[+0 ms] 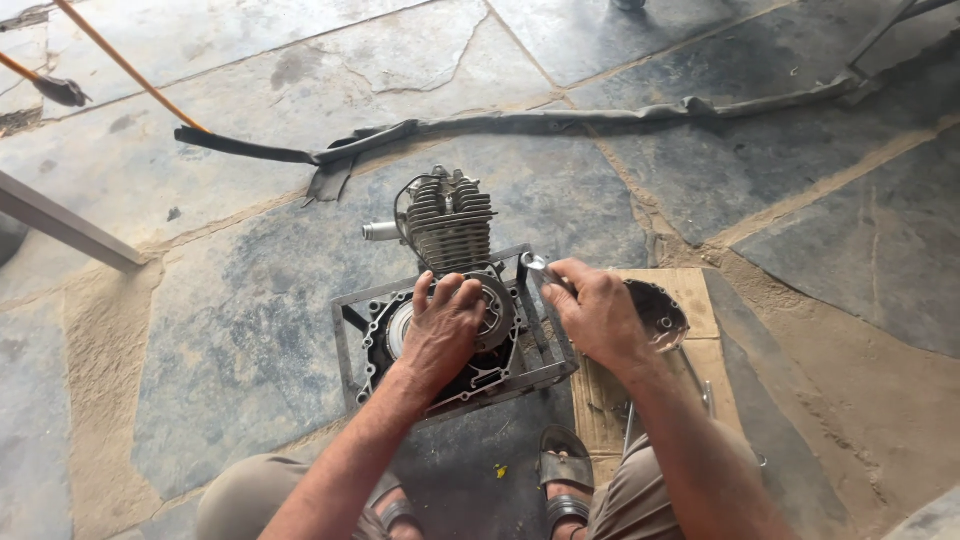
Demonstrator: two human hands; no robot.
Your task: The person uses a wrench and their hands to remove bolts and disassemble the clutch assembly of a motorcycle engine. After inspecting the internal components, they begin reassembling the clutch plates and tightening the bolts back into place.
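A small engine (447,225) with a finned grey cylinder sits in a square metal frame (545,372) on the stone floor. Its side cover is off, showing a round clutch assembly (497,318). My left hand (443,333) rests flat on that round part, fingers spread over it. My right hand (598,313) is at the frame's right edge, closed around a shiny metal wrench (536,267) whose head points toward the engine.
A dark round engine cover (663,313) lies on a piece of cardboard (690,290) to the right, with metal tools (697,378) beside it. A long black rubber strip (520,122) runs across the floor behind. My sandalled feet (565,478) are below.
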